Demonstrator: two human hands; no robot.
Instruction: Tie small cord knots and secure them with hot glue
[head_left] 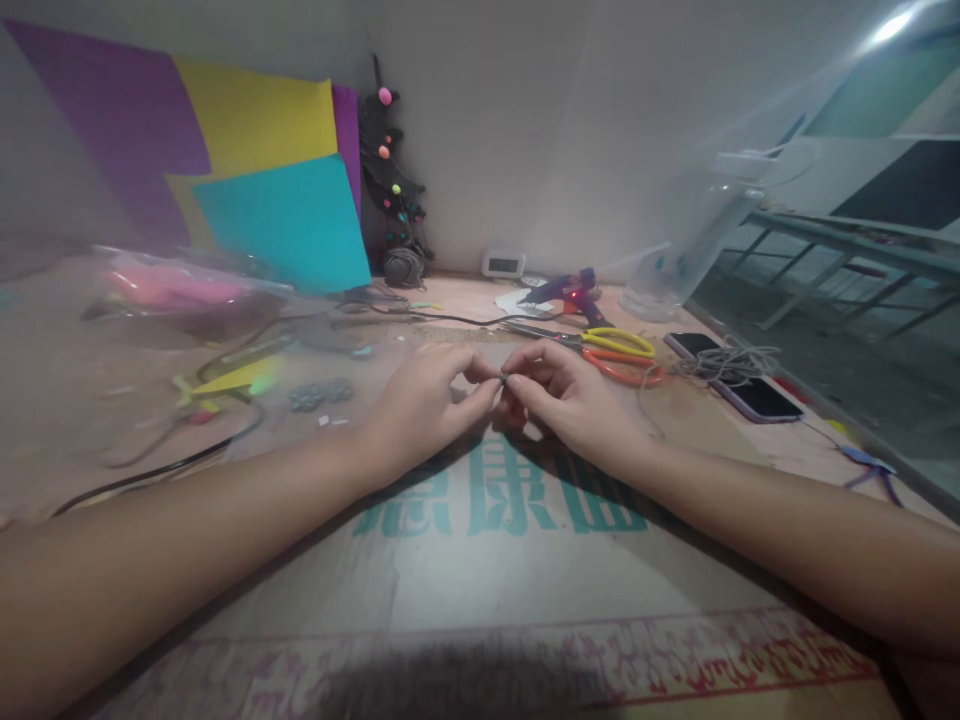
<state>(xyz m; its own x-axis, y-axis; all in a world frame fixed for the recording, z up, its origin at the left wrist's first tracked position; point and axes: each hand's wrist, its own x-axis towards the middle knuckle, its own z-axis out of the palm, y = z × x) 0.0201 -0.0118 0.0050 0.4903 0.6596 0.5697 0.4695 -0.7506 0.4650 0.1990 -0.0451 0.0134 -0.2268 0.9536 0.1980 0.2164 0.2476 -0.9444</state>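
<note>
My left hand and my right hand meet over the middle of the printed work surface. Thumb and forefinger of each are pinched together around a tiny dark piece, too small to name and mostly covered by the fingertips. The right hand's other fingers curl underneath. Left of my left hand lie several small grey rounded pieces and white bits. Just beyond my right hand are scissors with yellow and orange handles.
A glue gun with a red light stands at the back, near a small white display device. Two phones and a coiled cable lie at right. A clear plastic container stands behind; a black cord crosses the left.
</note>
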